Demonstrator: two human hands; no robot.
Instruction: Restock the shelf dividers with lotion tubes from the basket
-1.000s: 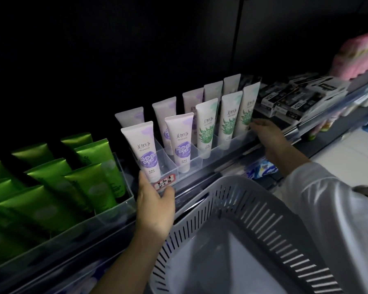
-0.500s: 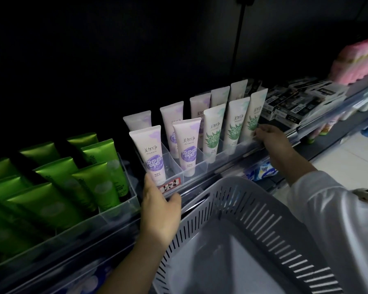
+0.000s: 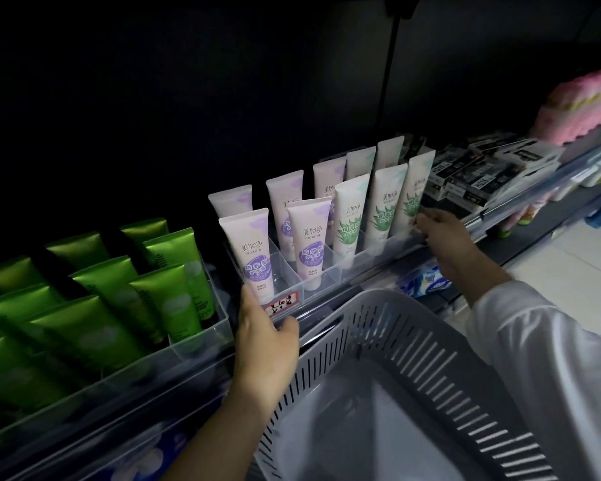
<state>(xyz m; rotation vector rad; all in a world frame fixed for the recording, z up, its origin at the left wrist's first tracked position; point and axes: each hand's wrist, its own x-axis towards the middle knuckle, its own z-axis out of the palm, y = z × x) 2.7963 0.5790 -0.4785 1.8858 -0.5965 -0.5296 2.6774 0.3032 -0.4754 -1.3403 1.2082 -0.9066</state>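
A clear divider tray [image 3: 327, 284] sits on the shelf with white lotion tubes standing upright in it. Purple-labelled tubes [image 3: 248, 251] fill its left lanes and aloe-labelled tubes [image 3: 349, 220] its right lanes. My left hand [image 3: 262, 338] grips the tray's front left corner, beside a red price tag [image 3: 281, 302]. My right hand [image 3: 444, 237] holds the tray's right end, fingers curled at its edge. The grey slotted basket [image 3: 396, 328] hangs just below the shelf edge, and the part of its inside that shows holds no tubes.
Left of the tray, green tubes [image 3: 167, 300] lean in another clear bin. To the right lie black and white boxes [image 3: 476, 175] and, further off, pink packs [image 3: 583, 105]. Blue packages [image 3: 427, 282] show on the shelf below. The shelf back is dark.
Both hands keep their hold on the divider tray. The tray and its tubes have shifted only slightly to the right in view.
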